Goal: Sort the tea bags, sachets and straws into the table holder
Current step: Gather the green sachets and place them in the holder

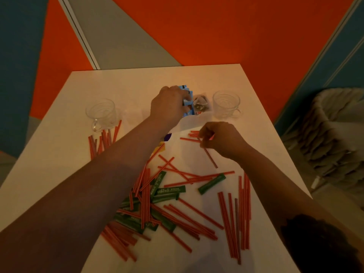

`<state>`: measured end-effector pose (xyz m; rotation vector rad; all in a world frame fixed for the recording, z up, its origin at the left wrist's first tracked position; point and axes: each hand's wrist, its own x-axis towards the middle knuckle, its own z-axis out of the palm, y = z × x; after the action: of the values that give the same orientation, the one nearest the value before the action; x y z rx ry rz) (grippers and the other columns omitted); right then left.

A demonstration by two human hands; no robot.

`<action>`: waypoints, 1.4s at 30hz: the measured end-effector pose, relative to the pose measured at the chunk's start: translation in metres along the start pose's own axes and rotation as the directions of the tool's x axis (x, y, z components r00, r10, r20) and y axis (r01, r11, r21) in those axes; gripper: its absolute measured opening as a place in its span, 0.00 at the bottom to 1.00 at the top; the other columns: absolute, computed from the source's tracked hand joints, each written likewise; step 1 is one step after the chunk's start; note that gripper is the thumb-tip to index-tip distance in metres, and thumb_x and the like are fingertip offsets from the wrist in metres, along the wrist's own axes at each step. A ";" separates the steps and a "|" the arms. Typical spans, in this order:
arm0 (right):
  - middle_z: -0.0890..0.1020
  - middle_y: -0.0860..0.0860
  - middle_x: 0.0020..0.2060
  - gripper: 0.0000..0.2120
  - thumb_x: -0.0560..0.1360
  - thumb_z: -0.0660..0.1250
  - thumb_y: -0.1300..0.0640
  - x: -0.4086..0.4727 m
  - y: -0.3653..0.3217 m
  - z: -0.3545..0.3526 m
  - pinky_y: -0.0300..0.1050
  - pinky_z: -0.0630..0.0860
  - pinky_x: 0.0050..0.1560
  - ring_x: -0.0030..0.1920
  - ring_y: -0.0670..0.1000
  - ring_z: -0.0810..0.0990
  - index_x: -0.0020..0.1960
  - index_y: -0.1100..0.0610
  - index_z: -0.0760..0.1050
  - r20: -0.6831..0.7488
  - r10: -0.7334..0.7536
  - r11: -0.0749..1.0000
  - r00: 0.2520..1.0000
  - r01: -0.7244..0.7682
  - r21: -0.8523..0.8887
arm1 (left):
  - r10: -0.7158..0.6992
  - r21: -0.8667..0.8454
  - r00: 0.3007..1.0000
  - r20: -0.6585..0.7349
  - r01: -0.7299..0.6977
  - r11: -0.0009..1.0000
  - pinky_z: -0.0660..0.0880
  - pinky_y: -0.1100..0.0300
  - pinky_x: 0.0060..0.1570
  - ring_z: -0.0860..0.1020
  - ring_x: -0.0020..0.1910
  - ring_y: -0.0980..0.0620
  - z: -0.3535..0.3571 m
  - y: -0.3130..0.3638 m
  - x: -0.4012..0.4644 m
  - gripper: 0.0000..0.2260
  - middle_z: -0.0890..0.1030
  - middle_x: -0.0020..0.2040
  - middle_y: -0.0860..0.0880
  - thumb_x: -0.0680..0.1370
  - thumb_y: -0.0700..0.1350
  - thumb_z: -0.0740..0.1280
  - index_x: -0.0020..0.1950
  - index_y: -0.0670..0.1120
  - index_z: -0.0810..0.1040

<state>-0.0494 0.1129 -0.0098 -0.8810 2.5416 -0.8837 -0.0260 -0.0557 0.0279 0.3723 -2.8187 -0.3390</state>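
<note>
Red striped straws [189, 211] lie scattered over the near half of the white table [65, 150], mixed with green sachets [171, 190]. My left hand [169, 104] reaches to the far middle and grips several blue sachets [187, 95] standing in a hard-to-see clear holder. A pyramid tea bag [200, 105] sits just right of them. My right hand [220, 139] is pinched on a red straw [210, 157] that slants toward me. Another bunch of straws [103, 139] lies at the left by a glass cup.
Two clear glass cups stand on the table, one at the left [102, 115], one at the right [226, 104]. Yellow and purple packets [160, 143] peek out beside my left forearm. A grey wicker basket [334, 138] stands off the table's right edge.
</note>
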 end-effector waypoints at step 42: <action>0.77 0.48 0.44 0.06 0.73 0.70 0.58 -0.062 -0.026 0.032 0.34 0.66 0.36 0.45 0.48 0.74 0.45 0.50 0.73 0.135 0.021 0.992 0.991 -0.005 -0.123 | 0.077 -0.477 0.923 0.376 0.122 0.871 0.70 0.58 0.49 0.75 0.51 0.52 -0.002 -0.036 -0.143 0.09 0.81 0.52 0.49 0.79 0.46 0.63 0.59 0.47 0.72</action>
<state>0.0245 0.1215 -0.0121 -0.9262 2.5013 -0.6454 0.1157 -0.0493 -0.0145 0.2405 -2.9402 -1.2334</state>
